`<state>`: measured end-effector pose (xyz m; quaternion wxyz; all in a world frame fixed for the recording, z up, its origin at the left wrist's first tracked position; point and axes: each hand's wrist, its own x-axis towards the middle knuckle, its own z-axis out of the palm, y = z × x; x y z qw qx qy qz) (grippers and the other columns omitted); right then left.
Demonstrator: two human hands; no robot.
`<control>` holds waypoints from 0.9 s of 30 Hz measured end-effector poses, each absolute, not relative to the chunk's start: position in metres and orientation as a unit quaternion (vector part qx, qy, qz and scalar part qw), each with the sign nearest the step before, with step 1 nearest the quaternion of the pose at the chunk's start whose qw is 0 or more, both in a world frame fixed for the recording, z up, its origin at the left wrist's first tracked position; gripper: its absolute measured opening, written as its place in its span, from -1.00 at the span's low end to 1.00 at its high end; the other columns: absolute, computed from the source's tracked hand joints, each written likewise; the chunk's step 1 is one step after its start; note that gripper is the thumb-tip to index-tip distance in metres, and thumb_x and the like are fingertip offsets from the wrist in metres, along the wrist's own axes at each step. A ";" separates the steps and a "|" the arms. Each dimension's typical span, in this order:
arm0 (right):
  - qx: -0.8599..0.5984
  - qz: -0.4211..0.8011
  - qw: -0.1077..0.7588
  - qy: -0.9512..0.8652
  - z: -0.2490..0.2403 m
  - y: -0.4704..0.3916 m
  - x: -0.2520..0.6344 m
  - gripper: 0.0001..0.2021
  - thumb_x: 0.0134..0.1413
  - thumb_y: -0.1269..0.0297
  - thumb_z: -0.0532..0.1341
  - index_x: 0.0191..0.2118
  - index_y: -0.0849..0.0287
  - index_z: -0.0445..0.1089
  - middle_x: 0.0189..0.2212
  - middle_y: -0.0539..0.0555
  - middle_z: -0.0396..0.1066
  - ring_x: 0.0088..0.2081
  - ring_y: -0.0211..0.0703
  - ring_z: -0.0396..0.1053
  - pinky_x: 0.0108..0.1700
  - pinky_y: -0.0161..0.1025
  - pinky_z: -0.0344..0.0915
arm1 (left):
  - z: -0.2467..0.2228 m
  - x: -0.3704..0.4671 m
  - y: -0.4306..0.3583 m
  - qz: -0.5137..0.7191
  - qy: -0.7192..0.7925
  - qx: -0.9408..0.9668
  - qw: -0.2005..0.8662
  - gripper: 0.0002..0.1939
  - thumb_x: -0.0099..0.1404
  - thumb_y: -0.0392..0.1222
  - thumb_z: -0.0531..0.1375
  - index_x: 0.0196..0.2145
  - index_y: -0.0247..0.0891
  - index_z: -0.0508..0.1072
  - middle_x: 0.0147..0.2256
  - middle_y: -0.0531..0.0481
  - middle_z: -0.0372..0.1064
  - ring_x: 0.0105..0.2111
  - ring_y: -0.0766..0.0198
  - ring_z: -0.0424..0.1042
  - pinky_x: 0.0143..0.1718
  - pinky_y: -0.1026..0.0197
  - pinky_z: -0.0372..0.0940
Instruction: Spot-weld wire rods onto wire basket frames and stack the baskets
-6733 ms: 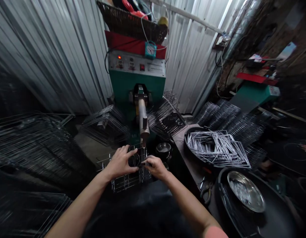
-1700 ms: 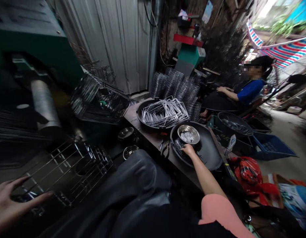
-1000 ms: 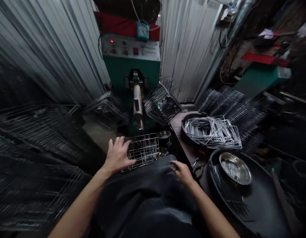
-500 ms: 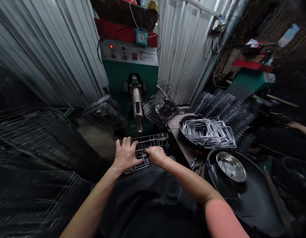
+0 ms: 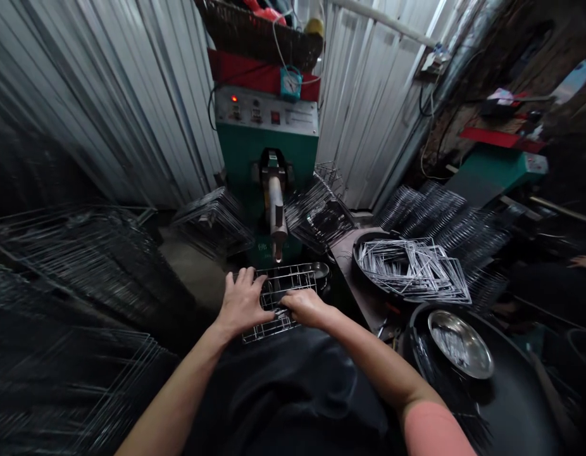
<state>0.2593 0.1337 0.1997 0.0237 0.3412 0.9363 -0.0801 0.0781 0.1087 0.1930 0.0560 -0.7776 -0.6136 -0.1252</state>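
Observation:
A wire rack [image 5: 288, 278] of thin metal rods lies in front of my lap, below the tip of a green machine [image 5: 269, 139]. My left hand [image 5: 243, 303] holds the rack's left part, fingers spread across the wires and thumb stretched towards the middle. Over the right middle of the rack, my right hand [image 5: 306, 307] is closed in a fist. A small dark thing shows at its thumb, too hidden to name. Just behind the rack's right end sits a small metal bowl [image 5: 318, 270]. The machine's metal arm [image 5: 276, 212] points down towards the rack.
Bent wire frames [image 5: 411, 269] fill a black pan on the right. Beside it, a steel bowl [image 5: 459, 342] stands in a larger black pan [image 5: 516, 392]. Wire racks are stacked at the left [image 5: 84, 253] and beside the machine [image 5: 321, 212]. Another person's hand [image 5: 585, 261] shows far right.
The view has turned a little, so the machine and pans appear further right. Both hands stay on the wire rack in nearly the same pose; the right fist sits slightly lower.

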 end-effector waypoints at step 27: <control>0.379 -0.044 0.008 0.924 0.206 0.169 0.250 -0.72 0.14 0.39 0.03 -0.07 0.10 0.37 -0.20 0.07 0.42 -0.24 -0.14 0.38 -0.35 -0.30 0.22 | 0.194 0.062 0.162 -0.132 -0.610 -0.781 -0.006 -0.26 -0.14 0.05 0.27 0.01 -0.34 0.33 0.00 -0.32 0.19 0.01 -0.09 0.19 -0.04 -0.09 0.14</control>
